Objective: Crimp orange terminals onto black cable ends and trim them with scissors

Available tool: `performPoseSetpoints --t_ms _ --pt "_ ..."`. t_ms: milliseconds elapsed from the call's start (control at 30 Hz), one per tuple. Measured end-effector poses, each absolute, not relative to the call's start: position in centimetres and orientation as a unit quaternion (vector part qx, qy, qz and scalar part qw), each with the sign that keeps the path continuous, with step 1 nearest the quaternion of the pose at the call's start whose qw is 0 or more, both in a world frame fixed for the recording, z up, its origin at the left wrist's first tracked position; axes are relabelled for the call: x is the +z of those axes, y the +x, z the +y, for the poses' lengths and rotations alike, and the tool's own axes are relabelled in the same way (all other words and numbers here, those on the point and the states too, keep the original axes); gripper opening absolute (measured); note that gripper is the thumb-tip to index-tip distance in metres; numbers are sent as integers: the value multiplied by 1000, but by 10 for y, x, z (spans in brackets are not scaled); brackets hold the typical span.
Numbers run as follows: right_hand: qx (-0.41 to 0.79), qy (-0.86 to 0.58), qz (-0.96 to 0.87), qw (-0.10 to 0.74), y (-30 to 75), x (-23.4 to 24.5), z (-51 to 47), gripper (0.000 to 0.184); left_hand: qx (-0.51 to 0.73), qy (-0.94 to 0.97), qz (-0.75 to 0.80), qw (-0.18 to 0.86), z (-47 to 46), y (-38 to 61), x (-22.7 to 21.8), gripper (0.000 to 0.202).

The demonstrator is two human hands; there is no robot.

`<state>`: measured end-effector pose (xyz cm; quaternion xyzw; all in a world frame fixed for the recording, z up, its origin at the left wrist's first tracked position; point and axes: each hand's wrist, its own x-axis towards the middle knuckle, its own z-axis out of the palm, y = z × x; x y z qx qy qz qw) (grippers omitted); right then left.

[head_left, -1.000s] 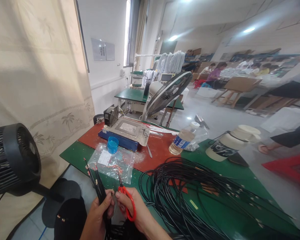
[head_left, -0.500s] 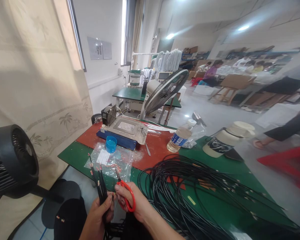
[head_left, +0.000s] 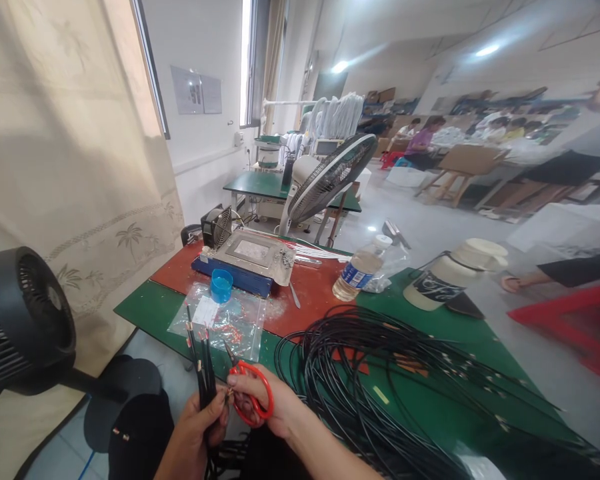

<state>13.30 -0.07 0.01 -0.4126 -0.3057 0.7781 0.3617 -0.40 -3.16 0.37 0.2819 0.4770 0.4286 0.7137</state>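
A bunch of black cables (head_left: 207,373) with bare coppery ends stands upright in my left hand (head_left: 205,417), which is closed around it. My right hand (head_left: 260,400) has red-handled scissors (head_left: 265,393) hooked over its fingers, blades pointing up and away. Thumb and fingertips of both hands meet at a small cable end; the exact pinch is too small to make out. Beyond the cables lies a clear plastic bag (head_left: 253,333) with small orange-red bits on it. A large coil of black cable (head_left: 320,360) rests on the green table to the right of my hands.
A blue soldering pot-like box (head_left: 235,275) with a metal top stands on a red-brown mat (head_left: 310,293), near a blue cup (head_left: 221,287). A bottle (head_left: 355,273) and a cream jug (head_left: 447,277) stand farther right. A black fan (head_left: 25,320) is at left. People sit in the background.
The scissors have turned slightly in my right hand, their tips shifting left. The cable bunch has moved a little to the right and stands more upright. Both hands stay together.
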Motion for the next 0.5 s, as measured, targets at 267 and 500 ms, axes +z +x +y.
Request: performPoseSetpoints --t_ms 267,500 --pt "761 -388 -305 422 129 -7 -7 45 437 262 450 733 -29 -4 4 26" --pt "742 -379 -341 435 126 -15 -8 44 446 257 449 730 -29 -4 1 31"
